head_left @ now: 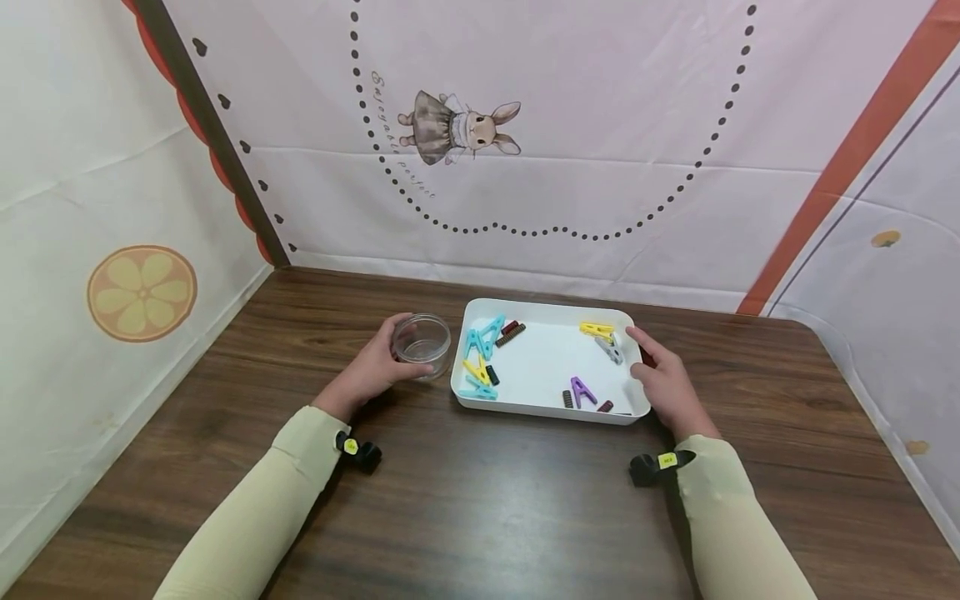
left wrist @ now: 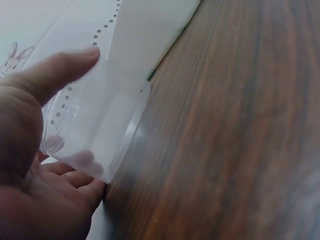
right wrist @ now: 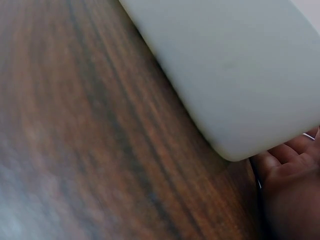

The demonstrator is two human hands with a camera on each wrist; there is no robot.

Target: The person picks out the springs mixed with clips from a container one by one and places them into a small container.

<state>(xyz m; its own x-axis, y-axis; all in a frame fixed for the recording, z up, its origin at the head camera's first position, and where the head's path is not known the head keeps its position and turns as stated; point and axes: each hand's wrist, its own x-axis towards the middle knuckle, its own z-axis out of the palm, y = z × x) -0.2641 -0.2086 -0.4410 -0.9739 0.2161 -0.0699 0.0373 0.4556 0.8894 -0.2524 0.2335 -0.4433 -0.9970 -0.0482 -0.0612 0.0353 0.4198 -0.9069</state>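
Observation:
My left hand (head_left: pixel 375 362) grips a clear round plastic container (head_left: pixel 422 346), thumb on the near side and fingers round the far side. In the left wrist view the container (left wrist: pixel 107 117) stands on the table, its fingers seen partly through the wall. Beside it lies a white tray (head_left: pixel 555 410), with my right hand (head_left: pixel 666 383) holding its right end, thumb over the rim. The right wrist view shows those fingers (right wrist: pixel 287 155) against the tray's outside. Inside the tray are light blue clothespins (head_left: pixel 491 333), yellow (head_left: pixel 596 328), grey (head_left: pixel 610 350) and purple (head_left: pixel 582 391) ones.
Several small dark ribbed pieces (head_left: pixel 511 335) also lie in the tray, brown, black and dark red. The wooden table (head_left: pixel 480 500) extends toward me. Printed white cloth walls (head_left: pixel 600 108) stand behind and at both sides. Each wrist carries a strapped black camera (head_left: pixel 367 457).

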